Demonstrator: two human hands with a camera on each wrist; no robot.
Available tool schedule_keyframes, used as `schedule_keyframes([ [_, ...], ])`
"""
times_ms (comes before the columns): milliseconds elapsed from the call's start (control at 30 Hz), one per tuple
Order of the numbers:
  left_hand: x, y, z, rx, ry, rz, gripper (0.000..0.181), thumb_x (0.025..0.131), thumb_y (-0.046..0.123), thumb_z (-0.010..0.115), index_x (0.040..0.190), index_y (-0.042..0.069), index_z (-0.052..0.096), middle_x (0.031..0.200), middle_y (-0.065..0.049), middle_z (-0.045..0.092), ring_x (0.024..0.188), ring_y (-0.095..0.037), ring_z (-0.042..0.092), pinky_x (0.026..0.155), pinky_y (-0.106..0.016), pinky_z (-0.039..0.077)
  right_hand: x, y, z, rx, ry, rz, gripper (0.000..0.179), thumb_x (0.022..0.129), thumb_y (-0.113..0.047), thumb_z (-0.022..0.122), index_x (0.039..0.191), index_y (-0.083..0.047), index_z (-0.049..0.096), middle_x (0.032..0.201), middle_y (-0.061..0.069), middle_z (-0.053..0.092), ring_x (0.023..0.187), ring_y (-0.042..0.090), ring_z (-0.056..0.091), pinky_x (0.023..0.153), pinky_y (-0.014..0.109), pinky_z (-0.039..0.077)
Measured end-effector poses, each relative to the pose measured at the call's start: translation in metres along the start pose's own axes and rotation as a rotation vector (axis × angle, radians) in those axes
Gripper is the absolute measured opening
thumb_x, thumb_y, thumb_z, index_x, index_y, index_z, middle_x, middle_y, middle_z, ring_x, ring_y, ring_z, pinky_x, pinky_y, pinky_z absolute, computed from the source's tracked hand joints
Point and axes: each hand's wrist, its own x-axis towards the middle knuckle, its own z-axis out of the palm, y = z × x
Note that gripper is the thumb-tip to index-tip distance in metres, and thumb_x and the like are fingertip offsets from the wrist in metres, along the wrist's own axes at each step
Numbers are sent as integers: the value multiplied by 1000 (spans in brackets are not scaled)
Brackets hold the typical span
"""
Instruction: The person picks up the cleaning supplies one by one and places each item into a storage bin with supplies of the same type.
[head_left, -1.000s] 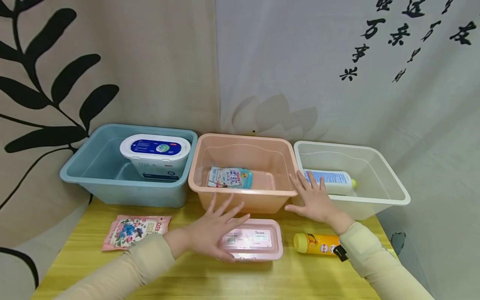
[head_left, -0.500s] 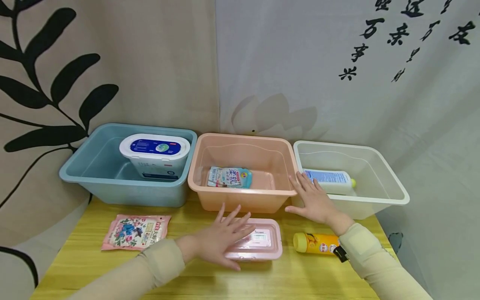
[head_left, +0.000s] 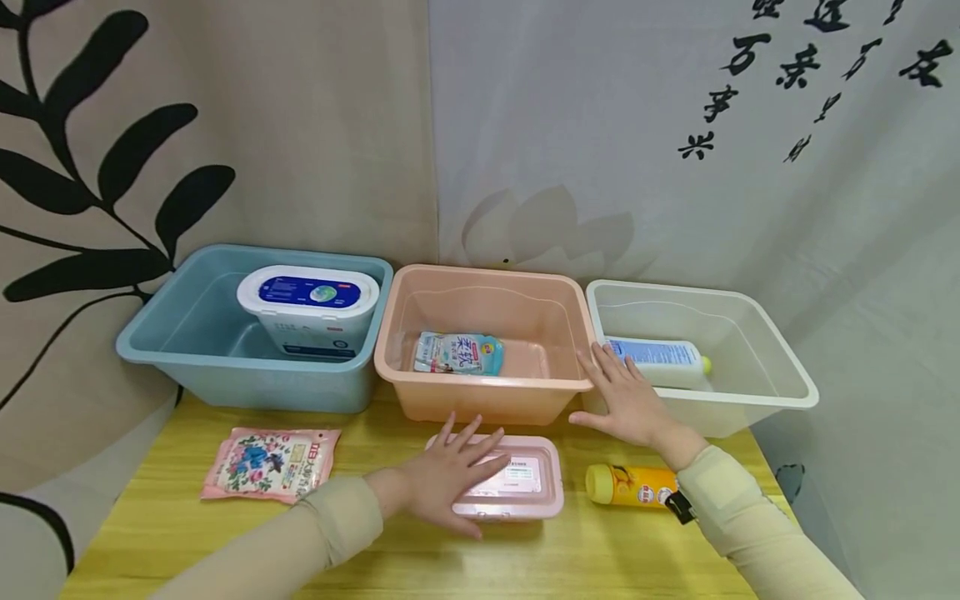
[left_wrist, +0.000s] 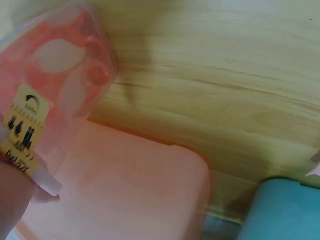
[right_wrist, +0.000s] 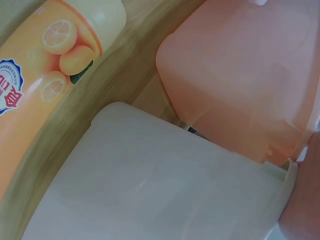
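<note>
My left hand [head_left: 442,479], fingers spread, lies over the left part of a pink lidded plastic box [head_left: 536,475]. The left wrist view shows the side of that box with a yellow label [left_wrist: 24,132]; contact there is hard to make out. My right hand [head_left: 626,404] has its fingers extended at the front left corner of the white bin [head_left: 772,400], by the edge of the peach bin [head_left: 487,404]. Behind the right fingers, a white bottle with a blue label [head_left: 660,362] lies in the white bin. Below the right wrist lies an orange bottle with a yellow cap [head_left: 637,486].
A blue bin [head_left: 247,383] at the left holds a white lidded tub [head_left: 311,312]. Inside the peach bin lies a small blue-and-white packet [head_left: 457,354]. A pink floral packet [head_left: 270,462] is on the wooden table [head_left: 420,571], in front of the blue bin.
My left hand has drawn back toward the table's front and shifted slightly right over the pink box. The right hand stays in place.
</note>
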Motion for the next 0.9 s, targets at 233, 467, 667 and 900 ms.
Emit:
schedule_keyframes([
  [233,1,-3,5,67,21,8,93,77,70,53,151,27,14,160,-4,2,145,-37,6,113,-60,10,1,0,0,-2,4,3,94,81,-56,60,151,-10,16,156,20,10,144,38,9,114,58,10],
  [467,2,-3,4,52,0,10,92,78,66,54,151,27,13,160,-4,1,143,-35,14,112,-58,18,0,1,1,-6,7,1,96,81,-58,60,151,-9,15,156,20,9,144,37,9,115,57,10],
  [667,4,-3,2,74,-9,24,89,80,64,52,151,27,14,160,-4,2,141,-33,19,111,-55,23,1,3,3,-18,6,-4,98,81,-62,57,151,-10,13,157,19,9,145,37,8,115,56,10],
  [900,5,-4,-1,121,13,63,84,83,61,49,151,23,18,159,-9,8,136,-33,27,107,-55,30,1,3,4,-9,10,-4,97,81,-58,60,151,-9,14,156,20,9,145,37,8,115,56,10],
])
